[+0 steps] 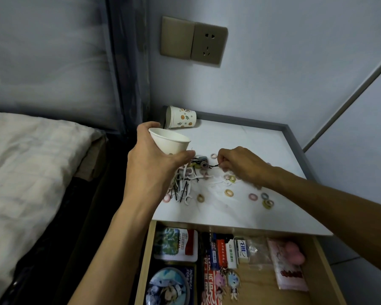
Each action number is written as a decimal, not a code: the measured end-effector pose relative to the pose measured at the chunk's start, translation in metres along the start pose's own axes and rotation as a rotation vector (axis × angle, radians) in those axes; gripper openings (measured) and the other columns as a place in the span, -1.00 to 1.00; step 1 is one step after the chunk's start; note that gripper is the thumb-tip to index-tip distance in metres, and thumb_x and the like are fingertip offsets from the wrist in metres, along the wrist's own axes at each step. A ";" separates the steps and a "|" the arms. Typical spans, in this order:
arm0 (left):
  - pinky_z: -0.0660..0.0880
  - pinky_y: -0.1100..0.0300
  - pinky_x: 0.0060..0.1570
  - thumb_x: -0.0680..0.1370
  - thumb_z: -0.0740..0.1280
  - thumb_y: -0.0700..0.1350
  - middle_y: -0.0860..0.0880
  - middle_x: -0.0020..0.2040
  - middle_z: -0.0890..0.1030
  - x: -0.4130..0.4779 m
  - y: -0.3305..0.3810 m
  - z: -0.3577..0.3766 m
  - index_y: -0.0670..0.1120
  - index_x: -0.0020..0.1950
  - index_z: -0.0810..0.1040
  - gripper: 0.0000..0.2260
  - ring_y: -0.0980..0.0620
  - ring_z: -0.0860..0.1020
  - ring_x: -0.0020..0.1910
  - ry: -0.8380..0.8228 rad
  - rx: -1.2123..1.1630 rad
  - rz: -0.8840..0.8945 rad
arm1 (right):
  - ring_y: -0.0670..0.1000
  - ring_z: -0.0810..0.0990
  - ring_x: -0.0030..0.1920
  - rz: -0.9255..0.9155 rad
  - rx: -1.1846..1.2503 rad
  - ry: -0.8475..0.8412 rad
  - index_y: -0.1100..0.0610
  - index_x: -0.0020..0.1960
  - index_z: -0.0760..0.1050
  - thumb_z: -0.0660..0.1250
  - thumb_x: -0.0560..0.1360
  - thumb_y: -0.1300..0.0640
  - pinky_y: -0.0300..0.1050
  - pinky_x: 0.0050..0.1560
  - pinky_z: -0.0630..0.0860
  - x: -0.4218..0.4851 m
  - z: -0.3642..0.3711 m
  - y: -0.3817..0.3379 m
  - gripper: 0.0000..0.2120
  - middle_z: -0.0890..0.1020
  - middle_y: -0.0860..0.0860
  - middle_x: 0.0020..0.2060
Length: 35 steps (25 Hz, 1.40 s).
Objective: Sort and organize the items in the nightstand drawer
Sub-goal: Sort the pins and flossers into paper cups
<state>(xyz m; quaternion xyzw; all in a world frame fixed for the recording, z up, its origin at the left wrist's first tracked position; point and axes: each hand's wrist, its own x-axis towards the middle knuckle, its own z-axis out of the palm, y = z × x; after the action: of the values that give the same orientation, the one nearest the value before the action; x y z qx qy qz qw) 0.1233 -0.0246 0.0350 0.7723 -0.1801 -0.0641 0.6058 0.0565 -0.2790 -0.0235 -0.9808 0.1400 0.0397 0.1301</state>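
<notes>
Head view — left grip (154, 160) holds a paper cup (171, 143), right grip (240, 165) pinches a hairpin (214, 165) near it.

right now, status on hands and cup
Left hand grips white paper cup, tilted. Right hand pinches black bobby pin at the pile. Hair ties loose on nightstand top.

The cup (171, 142) is plain matt white paper; the printed cup (180, 117) is paper too. The counter (251, 142) is smooth and pale, the drawer (144, 260) light wood. The sheet (31, 164) is creased matt cloth, the badge (168, 287) glossy.
</notes>
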 end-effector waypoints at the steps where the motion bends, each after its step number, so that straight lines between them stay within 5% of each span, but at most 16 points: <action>1: 0.54 0.23 -0.15 0.27 0.61 0.01 0.08 0.05 0.53 0.000 0.000 -0.001 0.07 0.33 0.35 -0.28 0.25 0.52 -0.13 0.003 0.000 -0.001 | -0.06 0.60 -0.32 0.002 0.034 0.022 0.06 -0.09 0.57 0.30 0.54 0.20 -0.15 -0.26 0.52 0.001 -0.003 0.000 -0.91 0.68 -0.03 -0.24; 7: 0.47 0.33 -0.23 0.27 0.61 0.01 0.04 0.09 0.54 0.000 -0.002 -0.001 0.06 0.34 0.35 -0.28 0.24 0.51 -0.12 -0.005 0.002 0.002 | -0.06 0.62 -0.18 0.214 0.286 0.255 0.16 -0.05 0.72 0.52 0.40 0.20 -0.28 -0.16 0.43 0.018 0.023 -0.017 -0.87 0.72 0.03 -0.15; 11: 0.48 0.33 -0.24 0.27 0.62 0.00 0.06 0.07 0.54 0.002 -0.003 -0.003 0.05 0.35 0.36 -0.28 0.25 0.51 -0.13 0.008 0.005 0.010 | -0.06 0.60 -0.17 0.256 0.326 0.250 0.17 -0.02 0.71 0.55 0.39 0.21 -0.46 -0.26 0.35 0.022 0.033 -0.031 -0.83 0.71 0.04 -0.13; 16: 0.52 0.26 -0.20 0.27 0.62 0.01 0.06 0.06 0.54 0.000 -0.004 -0.004 0.07 0.34 0.35 -0.27 0.23 0.52 -0.12 0.002 0.001 0.008 | 0.13 0.66 -0.09 0.271 0.107 0.159 0.15 -0.06 0.71 0.47 0.46 0.14 -0.09 -0.11 0.53 0.024 0.034 -0.038 -0.89 0.71 0.13 -0.13; 21: 0.55 0.22 -0.18 0.27 0.61 0.02 0.06 0.06 0.54 0.000 -0.003 -0.002 0.07 0.34 0.35 -0.28 0.23 0.52 -0.12 -0.003 0.007 0.005 | 0.11 0.62 -0.23 0.256 0.002 0.115 0.14 -0.20 0.64 0.42 0.43 0.19 -0.14 -0.27 0.43 0.013 0.008 -0.028 -0.95 0.67 0.11 -0.26; 29: 0.62 0.00 -0.06 0.26 0.62 0.03 0.04 0.07 0.54 -0.004 0.002 0.004 0.08 0.34 0.35 -0.27 0.10 0.57 -0.07 -0.043 0.016 -0.012 | 0.03 0.65 -0.25 0.298 0.005 0.060 0.14 -0.22 0.66 0.40 0.43 0.29 -0.11 -0.15 0.58 -0.018 -0.028 0.006 -0.89 0.60 -0.08 -0.40; 35: 0.60 -0.02 -0.03 0.26 0.62 0.00 -0.03 0.13 0.56 -0.011 0.001 0.010 0.08 0.36 0.33 -0.24 -0.04 0.58 0.00 -0.128 0.116 -0.005 | -0.20 0.60 -0.34 -0.107 0.376 0.129 0.07 -0.09 0.69 0.48 0.45 0.24 -0.35 -0.21 0.50 -0.034 -0.094 -0.057 -0.91 0.65 -0.19 -0.38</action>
<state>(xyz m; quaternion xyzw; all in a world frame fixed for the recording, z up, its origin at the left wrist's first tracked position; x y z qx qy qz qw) 0.1092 -0.0304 0.0323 0.8008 -0.2200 -0.1043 0.5472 0.0437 -0.2417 0.0849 -0.9457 0.1005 -0.0570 0.3038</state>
